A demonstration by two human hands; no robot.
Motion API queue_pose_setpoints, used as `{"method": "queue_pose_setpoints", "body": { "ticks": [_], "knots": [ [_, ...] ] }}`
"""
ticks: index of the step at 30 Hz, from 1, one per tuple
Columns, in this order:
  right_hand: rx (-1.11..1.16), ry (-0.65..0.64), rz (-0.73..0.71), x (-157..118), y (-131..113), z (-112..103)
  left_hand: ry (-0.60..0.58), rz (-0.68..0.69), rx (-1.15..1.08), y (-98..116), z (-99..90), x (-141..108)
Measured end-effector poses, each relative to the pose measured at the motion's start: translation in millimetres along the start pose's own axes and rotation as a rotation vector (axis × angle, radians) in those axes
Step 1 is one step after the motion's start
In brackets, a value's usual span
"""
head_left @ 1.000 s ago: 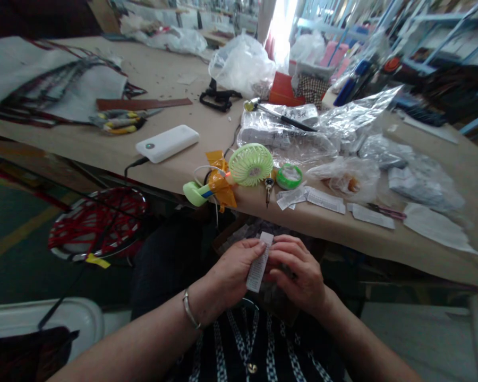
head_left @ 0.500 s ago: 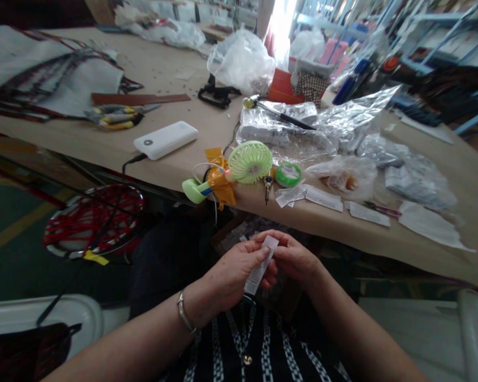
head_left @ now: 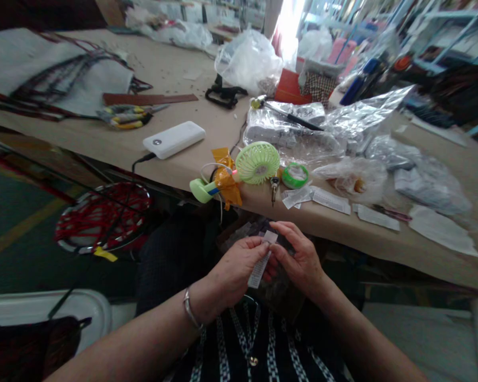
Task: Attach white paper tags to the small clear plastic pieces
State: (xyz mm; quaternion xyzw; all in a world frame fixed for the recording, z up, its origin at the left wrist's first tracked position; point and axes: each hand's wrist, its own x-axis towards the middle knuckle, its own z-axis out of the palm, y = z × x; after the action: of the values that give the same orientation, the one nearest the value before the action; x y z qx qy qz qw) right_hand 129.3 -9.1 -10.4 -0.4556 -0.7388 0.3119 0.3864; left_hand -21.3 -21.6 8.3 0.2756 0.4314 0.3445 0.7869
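My left hand pinches a narrow white printed label between thumb and fingers, low in front of my body. The label slants, its blank upper end sticking out above my thumb. From the other side my right hand grips the label near that upper end, thumb against it and index finger raised apart. Part of the right fingers is hidden behind. Below the hands, a box with many small pieces is partly covered. More printed labels lie along the table's front edge.
A light green fan is fixed to the table edge with orange tape. Beside it are a screwdriver-like tool and a green tape roll. A white power bank, pliers, a hammer and plastic bags lie further back.
My right index finger has lifted away from the label, and the right thumb has come down onto it. My left thumb has shifted up the label. The view has turned slightly left.
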Motion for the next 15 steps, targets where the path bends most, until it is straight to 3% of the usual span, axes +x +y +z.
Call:
{"method": "queue_pose_setpoints", "body": {
  "ticks": [3, 8, 11, 15],
  "knots": [
    [-0.207, -0.007, -0.082, -0.8, -2.4, -1.0, 0.004, 0.015, 0.009, -0.7, -0.2, 1.3],
    [-0.237, -0.03, -0.105, -0.9, -0.6, 3.3, 0.007, 0.004, -0.001, -2.8, -2.3, 3.2],
    [-0.129, -0.02, -0.034, -0.4, -2.2, 5.6, 0.005, 0.012, -0.008, -3.0, -4.1, 3.6],
    [0.247, 0.014, 0.234, 1.9, -6.2, 8.1, 0.009, 0.044, -0.005, -2.4, -5.8, 3.1]
  ]
}}
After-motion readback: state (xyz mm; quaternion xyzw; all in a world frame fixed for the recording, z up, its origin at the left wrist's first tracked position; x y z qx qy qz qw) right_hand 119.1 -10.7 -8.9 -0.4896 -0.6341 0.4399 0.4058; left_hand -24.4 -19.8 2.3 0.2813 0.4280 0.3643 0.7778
